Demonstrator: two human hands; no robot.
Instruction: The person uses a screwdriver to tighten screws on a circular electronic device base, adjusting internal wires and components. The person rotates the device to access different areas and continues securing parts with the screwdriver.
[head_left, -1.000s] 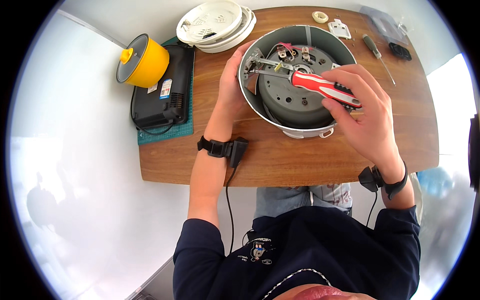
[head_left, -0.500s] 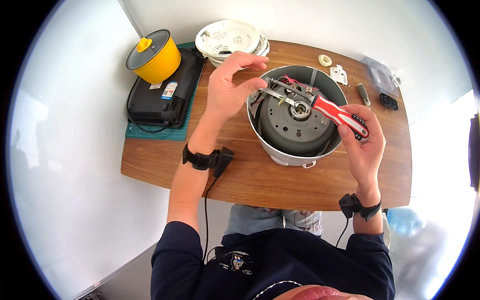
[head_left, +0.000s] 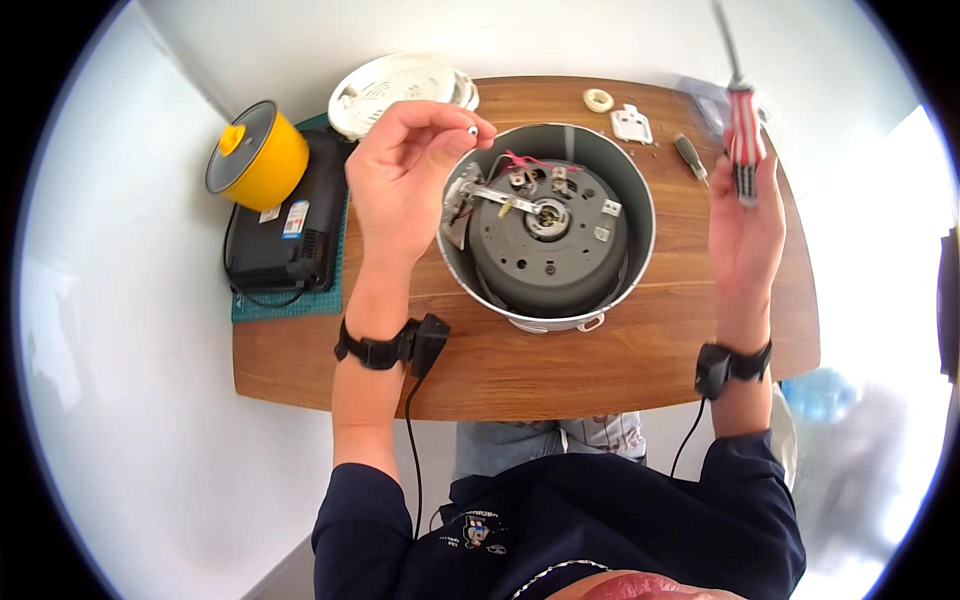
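My left hand (head_left: 400, 175) is raised at the left rim of a round grey appliance housing (head_left: 648, 215), thumb and forefinger pinching a small, shiny screw-like piece (head_left: 473, 130). Off to the right, my right hand (head_left: 745, 235) holds a screwdriver (head_left: 746, 140) by its red and white striped handle, its shaft pointing up and away from the housing. Inside the housing is a dark grey metal dome (head_left: 560, 245) with several holes. A flat metal strip (head_left: 510, 199) runs from the left wall to the dome's centre, and pink wires (head_left: 525, 160) lie behind it.
On the left, a yellow pot (head_left: 270, 165) with a lid stands on a black appliance (head_left: 325, 200) over a green mat (head_left: 335, 290). White plastic covers (head_left: 390, 90) are at the back. A tape roll (head_left: 598, 100), white plate (head_left: 631, 125) and second screwdriver (head_left: 688, 155) lie behind right.
The screwdriver has left the housing, moving right and up, and now points upward. My left hand has lifted away with the small piece showing between its fingertips. The view has shifted slightly.
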